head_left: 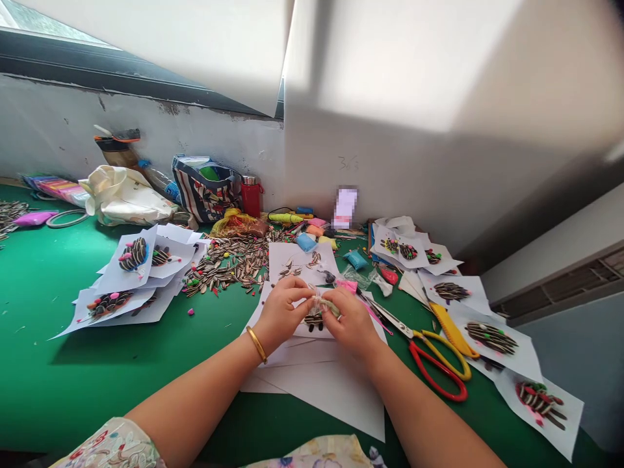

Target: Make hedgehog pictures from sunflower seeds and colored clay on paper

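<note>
White paper sheets (336, 403) lie nearest me on the green worktop (214, 416); above them, my left hand (283, 309) and right hand (355, 323) pinch a small clear packet (319, 298). Beyond are striped seeds (236, 260), then a red flask (251, 197).

Green tabletop (97, 370); white paper (336, 393) at 6 o'clock; red-and-yellow-handled scissors (413, 334) at 4; red flask (250, 199), blue-and-white-striped bag (207, 195) at 10.
</note>
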Demonstrator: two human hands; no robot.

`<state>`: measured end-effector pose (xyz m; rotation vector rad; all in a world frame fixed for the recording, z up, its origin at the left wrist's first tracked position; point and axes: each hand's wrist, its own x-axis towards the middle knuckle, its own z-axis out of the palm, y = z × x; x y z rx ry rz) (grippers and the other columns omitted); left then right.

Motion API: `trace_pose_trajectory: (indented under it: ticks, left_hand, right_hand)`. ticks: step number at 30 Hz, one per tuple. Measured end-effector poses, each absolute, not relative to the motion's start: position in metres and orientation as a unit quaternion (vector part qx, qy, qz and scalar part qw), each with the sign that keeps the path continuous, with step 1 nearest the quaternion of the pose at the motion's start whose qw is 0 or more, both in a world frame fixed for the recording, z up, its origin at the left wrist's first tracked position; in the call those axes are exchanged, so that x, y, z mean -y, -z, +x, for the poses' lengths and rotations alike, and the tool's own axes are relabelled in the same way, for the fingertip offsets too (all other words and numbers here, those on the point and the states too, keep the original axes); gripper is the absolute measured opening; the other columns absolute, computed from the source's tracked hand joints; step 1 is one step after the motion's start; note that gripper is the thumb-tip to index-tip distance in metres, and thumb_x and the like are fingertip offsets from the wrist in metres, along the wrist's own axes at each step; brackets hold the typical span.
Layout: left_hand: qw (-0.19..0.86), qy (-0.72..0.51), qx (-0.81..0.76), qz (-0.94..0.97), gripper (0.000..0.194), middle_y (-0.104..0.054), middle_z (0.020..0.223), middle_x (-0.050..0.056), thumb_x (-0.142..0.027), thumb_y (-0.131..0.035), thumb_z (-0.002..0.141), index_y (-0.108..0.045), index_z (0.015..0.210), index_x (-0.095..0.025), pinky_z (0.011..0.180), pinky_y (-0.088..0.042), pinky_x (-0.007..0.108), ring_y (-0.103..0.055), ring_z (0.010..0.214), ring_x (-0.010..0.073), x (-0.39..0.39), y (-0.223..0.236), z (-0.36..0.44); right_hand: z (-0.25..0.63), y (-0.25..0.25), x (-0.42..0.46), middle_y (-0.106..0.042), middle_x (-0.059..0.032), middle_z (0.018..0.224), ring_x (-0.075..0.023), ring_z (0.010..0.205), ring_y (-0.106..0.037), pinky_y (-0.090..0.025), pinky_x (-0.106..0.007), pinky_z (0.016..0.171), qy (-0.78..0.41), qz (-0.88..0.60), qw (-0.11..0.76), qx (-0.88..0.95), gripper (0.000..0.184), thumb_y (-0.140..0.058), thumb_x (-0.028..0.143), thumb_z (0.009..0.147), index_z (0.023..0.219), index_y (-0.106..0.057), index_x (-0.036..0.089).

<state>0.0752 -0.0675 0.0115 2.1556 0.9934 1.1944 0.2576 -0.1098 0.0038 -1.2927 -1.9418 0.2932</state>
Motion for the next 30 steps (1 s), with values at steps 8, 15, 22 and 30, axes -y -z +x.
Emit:
trace_pose_trajectory:
  ticks: [8,15,22,30]
  left_hand:
    - [0.25,-0.415,-0.359,0.798,0.009,-0.062,0.081,0.003,-0.026,-0.071,0.082,-0.076,0.089,-0.024,0.077,-0.051,0.032,-0.059,0.082,0.0176,0.0653,-0.0086,0.0743]
    - [0.294,-0.447,-0.377,0.756,0.011,-0.07,0.082,0.003,-0.023,-0.061,0.085,-0.072,0.083,-0.021,0.078,-0.052,0.031,-0.063,0.08,0.0169,0.0657,-0.012,0.0753]
    - [0.509,-0.447,-0.386,0.626,0.028,-0.074,0.101,0.007,-0.037,-0.068,0.081,-0.074,0.102,-0.019,0.082,-0.055,0.033,-0.067,0.092,0.021,0.0609,-0.0133,0.0746]
    - [0.569,-0.446,-0.374,0.58,0.027,-0.072,0.08,0.005,-0.04,-0.079,0.07,-0.075,0.082,-0.016,0.068,-0.053,0.029,-0.065,0.077,0.018,0.0609,-0.0149,0.0758]
  right_hand:
    - [0.258,-0.0017,0.109,-0.065,-0.0045,0.091,-0.0213,0.087,-0.059,-0.046,-0.032,0.073,-0.134,-0.5,0.396,0.758,0.015,-0.053,0.018,0.087,0.096,-0.063,0.023]
    - [0.2601,-0.0024,0.1082,-0.066,-0.0046,0.089,-0.0206,0.084,-0.06,-0.047,-0.032,0.072,-0.152,-0.513,0.408,0.74,0.012,-0.053,0.022,0.088,0.095,-0.063,0.022]
    - [0.2639,-0.0025,0.1055,-0.067,-0.0037,0.089,-0.0202,0.082,-0.061,-0.048,-0.031,0.071,-0.194,-0.523,0.431,0.709,0.011,-0.054,0.025,0.088,0.094,-0.064,0.022]
    - [0.2643,-0.0013,0.1052,-0.067,-0.0034,0.089,-0.0203,0.082,-0.06,-0.047,-0.032,0.073,-0.214,-0.523,0.425,0.707,0.012,-0.055,0.027,0.089,0.094,-0.064,0.022]
